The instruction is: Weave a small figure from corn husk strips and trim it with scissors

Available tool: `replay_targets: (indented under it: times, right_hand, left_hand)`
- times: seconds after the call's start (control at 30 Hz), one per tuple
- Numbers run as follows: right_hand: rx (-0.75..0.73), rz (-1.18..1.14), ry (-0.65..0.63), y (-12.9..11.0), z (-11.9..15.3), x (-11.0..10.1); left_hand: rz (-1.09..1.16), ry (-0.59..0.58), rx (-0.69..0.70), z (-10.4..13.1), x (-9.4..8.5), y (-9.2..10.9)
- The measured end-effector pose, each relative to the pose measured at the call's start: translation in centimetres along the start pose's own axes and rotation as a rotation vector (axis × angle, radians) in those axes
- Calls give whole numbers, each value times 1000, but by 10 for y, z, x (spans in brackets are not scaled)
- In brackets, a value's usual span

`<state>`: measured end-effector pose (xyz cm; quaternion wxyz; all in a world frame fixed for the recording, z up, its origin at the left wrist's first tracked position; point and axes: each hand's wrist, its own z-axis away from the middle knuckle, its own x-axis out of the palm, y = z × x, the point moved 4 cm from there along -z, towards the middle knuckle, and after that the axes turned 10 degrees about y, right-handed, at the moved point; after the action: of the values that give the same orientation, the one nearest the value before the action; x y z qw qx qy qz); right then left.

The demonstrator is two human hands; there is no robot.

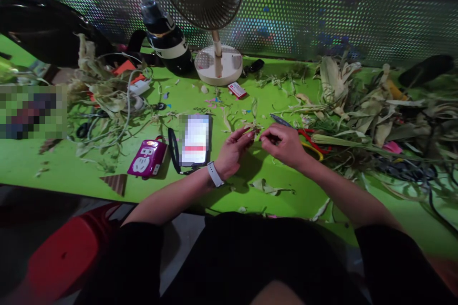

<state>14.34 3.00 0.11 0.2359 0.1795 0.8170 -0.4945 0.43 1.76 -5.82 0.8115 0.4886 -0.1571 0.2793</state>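
My left hand [233, 151], with a pale band at the wrist, pinches a small figure of twisted husk [255, 125] above the green table. Close on its right, my right hand [284, 144] is closed, its fingertips near the husk piece; whether they hold a strand of it is too small to tell. Scissors with red and yellow handles [314, 144] lie just beyond my right hand. A curled scrap of husk [266, 187] rests on the table below my hands. Left of my left hand lies a lit phone [195, 140].
A fan [219, 67] and a dark bottle [170, 45] stand at the back. Husks are heaped at right [338, 81] and left [103, 86]. A purple power socket [146, 158] sits near the front edge of the green table [214, 200]. A red stool [66, 252] stands lower left.
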Motion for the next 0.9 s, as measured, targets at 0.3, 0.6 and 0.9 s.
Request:
replay_targets:
  times: [0.3,0.6,0.9]
  right_hand:
    - [573,-647,19,24,-4,11]
    - [689,-678,-22,26,-3,15]
    - [817,-683,-47,31,-1,15]
  left_hand:
    - [-36,-13,-113,7,1,-6]
    - [-298,-167,229,10,4,2]
    - [-522,-333,389,8,6,4]
